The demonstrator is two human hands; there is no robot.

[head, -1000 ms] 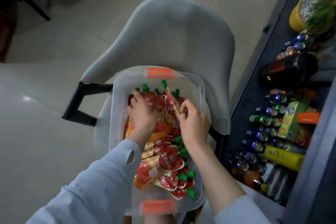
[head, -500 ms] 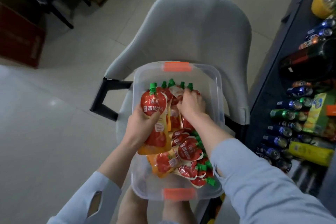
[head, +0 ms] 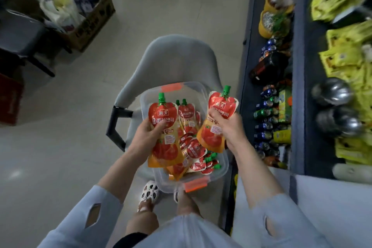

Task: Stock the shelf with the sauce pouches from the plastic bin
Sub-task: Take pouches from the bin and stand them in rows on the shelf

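A clear plastic bin (head: 222,169) with orange latches sits on a grey chair and holds several red and orange sauce pouches (head: 194,150) with green caps. My left hand (head: 146,136) grips one upright pouch (head: 164,133) above the bin's left side. My right hand (head: 228,129) grips a second pouch (head: 218,110), lifted over the bin's right rim. The shelf (head: 298,90) runs along the right.
The grey chair (head: 173,60) carries the bin. On the right, the dark shelving holds cans and bottles (head: 265,119), yellow tubs (head: 275,6), yellow packets (head: 346,60) and metal pots (head: 332,90). A cardboard box (head: 88,20) and dark furniture stand at the far left. My feet are below the bin.
My right hand has come up out of the bin with a pouch in it. The left hand has lifted its pouch higher. The view has pulled back and upward.
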